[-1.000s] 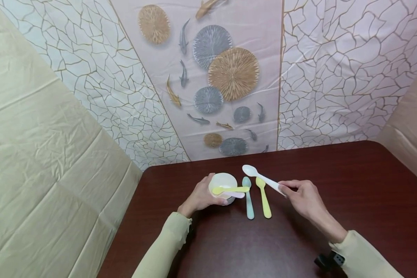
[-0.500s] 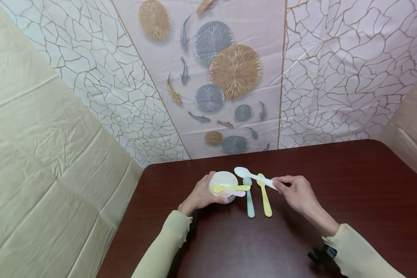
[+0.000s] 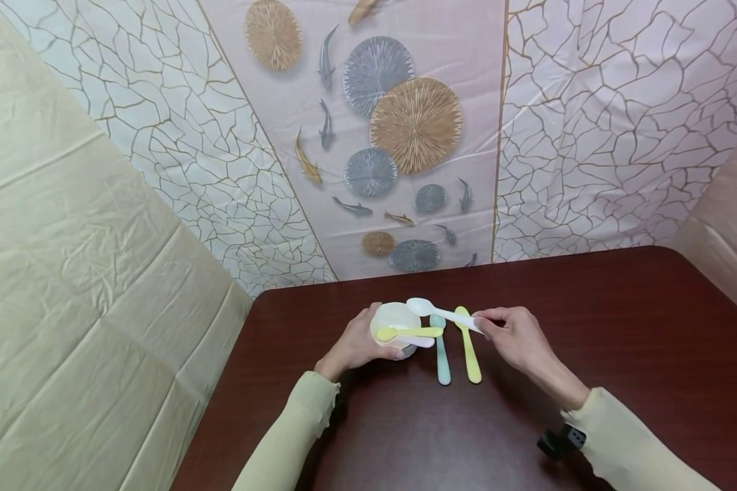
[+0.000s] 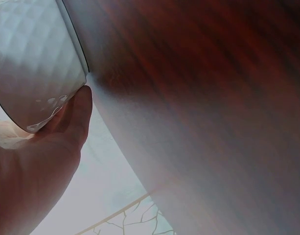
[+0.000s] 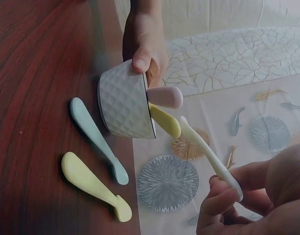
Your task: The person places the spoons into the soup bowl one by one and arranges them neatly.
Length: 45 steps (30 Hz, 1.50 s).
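I pinch the white spoon [image 3: 447,315] by its handle in my right hand [image 3: 521,341], its head by the far right side of the white bowl [image 5: 123,103] my left hand [image 3: 357,342] grips, where a low swing could knock the yellow spoon [image 3: 413,333] inside askew.

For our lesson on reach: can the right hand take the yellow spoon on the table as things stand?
Probably not straight off: the right hand pinches a white spoon, though that yellow spoon lies close by, mostly uncovered.
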Each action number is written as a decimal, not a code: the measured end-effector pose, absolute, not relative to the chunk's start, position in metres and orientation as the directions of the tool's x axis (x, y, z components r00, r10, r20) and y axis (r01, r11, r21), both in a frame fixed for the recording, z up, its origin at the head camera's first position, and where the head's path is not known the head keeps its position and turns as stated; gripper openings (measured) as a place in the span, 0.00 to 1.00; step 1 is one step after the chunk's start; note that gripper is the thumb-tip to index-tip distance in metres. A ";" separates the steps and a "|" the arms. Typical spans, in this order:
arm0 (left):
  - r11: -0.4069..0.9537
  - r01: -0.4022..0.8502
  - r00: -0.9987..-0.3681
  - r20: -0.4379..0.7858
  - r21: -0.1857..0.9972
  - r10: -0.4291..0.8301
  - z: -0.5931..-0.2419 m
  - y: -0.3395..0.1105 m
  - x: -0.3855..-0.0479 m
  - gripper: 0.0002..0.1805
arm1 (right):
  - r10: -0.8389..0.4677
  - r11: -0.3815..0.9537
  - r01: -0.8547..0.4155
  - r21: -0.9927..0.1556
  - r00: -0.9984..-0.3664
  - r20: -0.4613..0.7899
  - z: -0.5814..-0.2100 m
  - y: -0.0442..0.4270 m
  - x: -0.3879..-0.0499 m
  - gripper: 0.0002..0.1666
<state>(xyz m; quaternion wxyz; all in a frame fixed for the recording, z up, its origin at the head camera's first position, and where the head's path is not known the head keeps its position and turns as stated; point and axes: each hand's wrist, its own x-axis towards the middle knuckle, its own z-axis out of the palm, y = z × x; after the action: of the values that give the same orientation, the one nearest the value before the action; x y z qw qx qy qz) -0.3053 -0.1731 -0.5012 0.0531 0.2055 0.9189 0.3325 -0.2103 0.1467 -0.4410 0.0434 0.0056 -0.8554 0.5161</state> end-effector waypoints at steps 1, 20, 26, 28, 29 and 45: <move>0.698 0.341 -0.910 0.035 0.630 0.414 -0.501 -0.173 -0.306 0.58 | 0.032 0.467 -0.058 -0.882 -0.996 0.082 -0.441 0.146 -0.211 0.15; 0.689 0.348 -0.908 0.044 0.636 0.417 -0.501 -0.173 -0.306 0.59 | 0.004 0.458 -0.055 -0.887 -0.998 0.064 -0.446 0.131 -0.224 0.15; 0.681 0.351 -0.906 0.048 0.643 0.421 -0.500 -0.172 -0.305 0.58 | -0.002 0.470 -0.053 -0.881 -0.998 0.058 -0.447 0.128 -0.227 0.15; 0.675 0.351 -0.905 0.050 0.648 0.422 -0.499 -0.172 -0.305 0.58 | -0.006 0.474 -0.049 -0.879 -0.999 0.052 -0.447 0.128 -0.229 0.16; 0.673 0.354 -0.904 0.053 0.649 0.424 -0.499 -0.172 -0.305 0.57 | -0.007 0.477 -0.047 -0.878 -0.999 0.050 -0.447 0.128 -0.230 0.16; 0.668 0.363 -0.904 0.070 0.649 0.423 -0.504 -0.173 -0.306 0.57 | -0.031 0.466 -0.052 -0.883 -0.999 0.042 -0.453 0.116 -0.238 0.15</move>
<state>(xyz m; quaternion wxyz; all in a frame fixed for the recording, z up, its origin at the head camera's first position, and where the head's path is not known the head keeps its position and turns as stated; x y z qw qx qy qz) -0.3063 -0.1734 -0.5040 0.0435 0.2153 0.9123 0.3457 -0.2382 0.1163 -0.4530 0.0098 0.0242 -0.8560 0.5164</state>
